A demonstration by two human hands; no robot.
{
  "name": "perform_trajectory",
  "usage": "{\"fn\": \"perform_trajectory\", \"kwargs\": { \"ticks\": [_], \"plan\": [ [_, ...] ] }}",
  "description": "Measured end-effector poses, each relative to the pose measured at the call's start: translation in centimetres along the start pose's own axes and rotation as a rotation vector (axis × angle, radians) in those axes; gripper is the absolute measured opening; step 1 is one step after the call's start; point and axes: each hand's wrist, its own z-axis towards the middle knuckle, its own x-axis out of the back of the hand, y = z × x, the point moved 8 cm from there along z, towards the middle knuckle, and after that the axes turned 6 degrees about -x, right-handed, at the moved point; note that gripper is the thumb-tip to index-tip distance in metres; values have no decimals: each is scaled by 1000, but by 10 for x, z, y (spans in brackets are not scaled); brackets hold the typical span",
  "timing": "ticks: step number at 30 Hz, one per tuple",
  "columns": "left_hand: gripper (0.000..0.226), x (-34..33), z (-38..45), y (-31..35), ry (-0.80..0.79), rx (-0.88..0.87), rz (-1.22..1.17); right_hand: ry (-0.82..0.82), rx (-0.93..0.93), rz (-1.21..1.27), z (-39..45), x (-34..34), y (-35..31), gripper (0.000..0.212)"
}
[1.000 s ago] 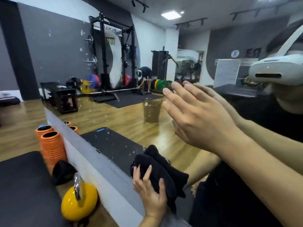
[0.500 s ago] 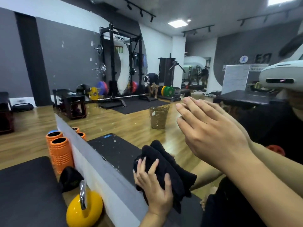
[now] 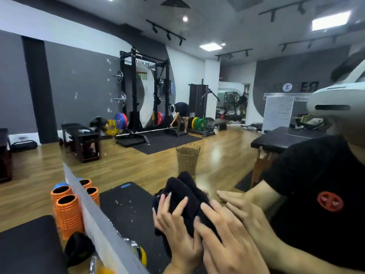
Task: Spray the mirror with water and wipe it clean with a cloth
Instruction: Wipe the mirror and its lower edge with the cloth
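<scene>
A large wall mirror (image 3: 110,159) fills the view, with water droplets on its glass at the left and lower middle. A black cloth (image 3: 187,196) is bunched against the glass low in the middle. My left hand (image 3: 177,232) presses the cloth to the mirror with spread fingers. My right hand (image 3: 227,246) lies beside it, its fingers flat on the cloth's right part. Both hands' reflections show just behind them in the glass. No spray bottle is visible.
The mirror's grey bottom ledge (image 3: 92,218) runs diagonally at lower left. Orange foam rollers (image 3: 67,212), a black pad (image 3: 29,246) and a yellow kettlebell (image 3: 104,270) sit by it. The glass reflects a gym with a rack, a wicker basket and a person lifting.
My right hand has dropped from a raised position in front of the mirror onto the cloth next to my left hand. The camera has tilted up and shifted.
</scene>
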Motion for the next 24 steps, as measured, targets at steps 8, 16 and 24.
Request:
{"fn": "perform_trajectory", "kwargs": {
  "ticks": [8,16,24],
  "plan": [
    [31,-15,179,79,9,-133,55,-140,-112,31,132,48,17,34],
    [31,-17,363,156,-82,-280,-126,-120,-349,107,296,116,44,42],
    [54,-12,431,163,-279,-458,-382,-29,-541,45,366,125,47,48]
  ]
}}
